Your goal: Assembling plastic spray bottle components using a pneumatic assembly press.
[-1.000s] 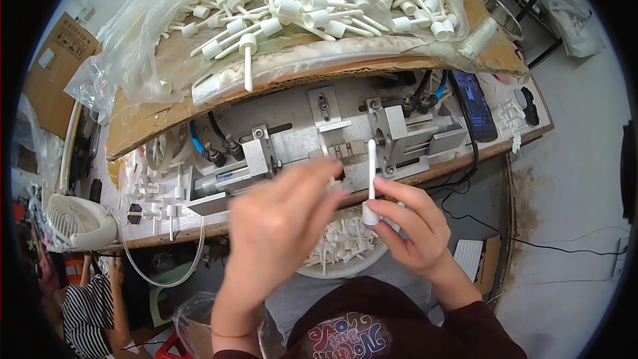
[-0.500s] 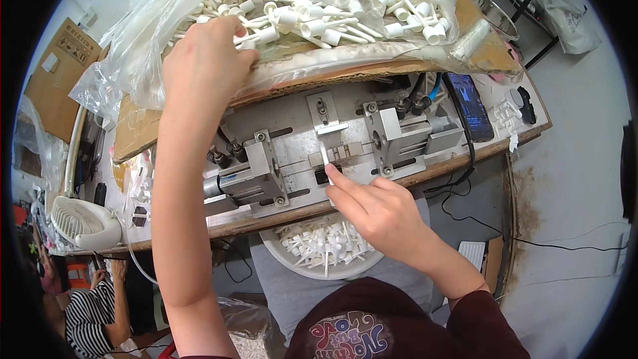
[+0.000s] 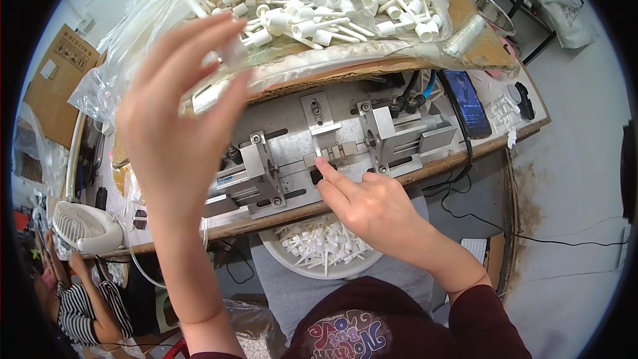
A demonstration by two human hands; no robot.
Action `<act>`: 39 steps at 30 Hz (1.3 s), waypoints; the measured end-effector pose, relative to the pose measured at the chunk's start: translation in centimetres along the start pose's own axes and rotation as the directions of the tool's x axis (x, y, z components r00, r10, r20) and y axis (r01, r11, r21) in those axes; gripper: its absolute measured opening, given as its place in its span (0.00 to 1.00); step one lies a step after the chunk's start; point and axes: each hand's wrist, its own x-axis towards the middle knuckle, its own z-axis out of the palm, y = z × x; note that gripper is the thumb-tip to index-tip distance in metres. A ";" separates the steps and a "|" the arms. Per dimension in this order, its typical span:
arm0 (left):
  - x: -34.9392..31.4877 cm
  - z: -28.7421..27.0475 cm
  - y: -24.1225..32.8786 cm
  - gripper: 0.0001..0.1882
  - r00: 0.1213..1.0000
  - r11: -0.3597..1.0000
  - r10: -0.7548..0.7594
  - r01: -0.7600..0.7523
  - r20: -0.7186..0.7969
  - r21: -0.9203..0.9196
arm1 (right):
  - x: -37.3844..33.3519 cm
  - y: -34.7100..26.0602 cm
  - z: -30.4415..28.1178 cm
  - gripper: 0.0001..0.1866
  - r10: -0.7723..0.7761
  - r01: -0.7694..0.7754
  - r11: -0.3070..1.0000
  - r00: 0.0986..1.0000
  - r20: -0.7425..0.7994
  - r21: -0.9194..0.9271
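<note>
My left hand is raised in front of the bag, blurred by motion. Its fingers curve around a white ribbed cap, partly hidden by the hand. My right hand is at the middle of the metal fixture, fingertips pressed together on a slim white stem. That stem stands by the small slotted metal block; its lower part is hidden under my fingers. Beyond the fixture, an open clear plastic bag holds a heap of white stemmed caps.
A white basin of similar pieces rests on my lap. Cylinder clamps flank the fixture's middle. A phone with a lit screen lies at right near a black cable. A small white fan stands at left. Another person sits beyond it.
My left hand has lifted out of the heap of caps and come back toward me, a white cap now in it. My right fingertips stay at the fixture on the stem.
</note>
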 end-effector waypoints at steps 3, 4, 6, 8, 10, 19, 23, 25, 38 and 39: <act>-2.5 -0.7 1.9 0.22 0.999 1.000 -0.003 0.004 0.051 -0.016 | 0.1 0.3 -0.4 0.11 0.026 -0.025 0.991 1.000 -0.008 0.130; -3.3 -1.1 2.5 0.22 0.999 1.000 -0.022 0.023 0.049 -0.020 | 0.3 0.3 -0.6 0.11 0.039 -0.029 0.981 0.998 -0.051 0.191; -5.1 -1.3 3.2 0.23 0.997 0.997 -0.060 0.063 0.058 -0.049 | 0.8 0.5 -1.2 0.11 0.076 -0.032 0.950 0.989 -0.130 0.309; -6.8 -1.1 3.9 0.23 0.991 0.988 -0.095 0.105 0.090 -0.118 | 1.7 1.2 -1.5 0.10 0.130 -0.056 0.960 0.957 -0.259 0.275; -8.2 -0.5 4.4 0.23 0.988 0.977 -0.103 0.122 0.115 -0.177 | 3.5 2.3 -1.1 0.11 0.148 -0.030 0.970 0.861 -0.487 0.242; -13.1 3.5 6.1 0.20 0.960 0.984 -0.150 0.167 0.236 -0.055 | 12.8 6.3 -3.6 0.12 0.157 -0.293 0.940 0.827 -0.541 -0.177; -13.8 5.0 5.4 0.17 0.971 0.996 -0.080 0.067 0.225 0.066 | 15.5 8.1 -3.0 0.13 0.373 -0.404 0.905 0.903 -0.211 -0.131; -14.1 5.3 5.3 0.16 0.966 0.994 -0.073 0.051 0.248 0.095 | 16.1 8.5 -3.5 0.14 0.447 -0.448 0.894 0.894 -0.040 -0.023; -13.7 5.5 5.3 0.16 0.943 0.987 -0.131 0.095 0.307 0.129 | 14.7 9.0 -1.4 0.03 0.185 -0.263 0.958 0.870 -0.457 -0.112; -13.7 5.5 5.3 0.16 0.942 0.986 -0.140 0.103 0.305 0.133 | 14.6 8.7 -1.4 0.03 0.180 -0.257 0.961 0.860 -0.477 -0.101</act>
